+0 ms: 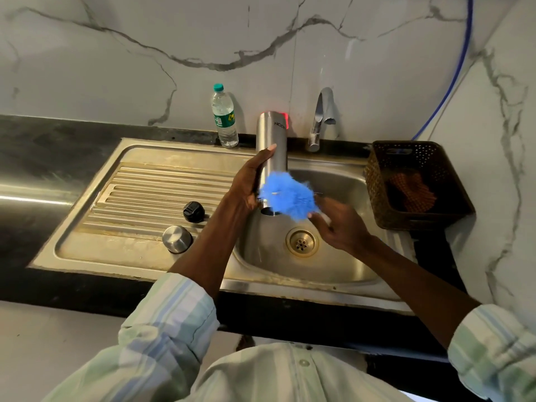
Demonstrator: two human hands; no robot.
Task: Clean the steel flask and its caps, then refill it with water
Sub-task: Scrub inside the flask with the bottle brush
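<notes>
The left hand (249, 181) is wrapped around the steel flask (271, 149), holding it over the sink (342, 274) with its open mouth toward the person and tipped down, probably so the brush can get in and any water runs out into the bowl rather than onto the table (58, 146). The right hand (339, 224) grips the handle of a bottle brush whose blue bristles (287, 198) sit just at the flask's mouth, overlapping its lower end; whether the tip is already inside I cannot tell, since the bristles are blurred. The 2 caps lie apart on the ribbed drainboard to the left: the black cap (193, 211) further back, the steel cap (177, 239) nearer, both within easy reach of the left hand yet out of the wash area, likely waiting their turn. The tap (319, 123) stands behind the bowl with no water visibly running. A plastic water bottle (224, 117) stands against the wall behind the sink, and a dark perforated basket (417, 184) with something orange inside sits to the right. By my reading the flask is being scrubbed, with the caps and the refill not yet done.
</notes>
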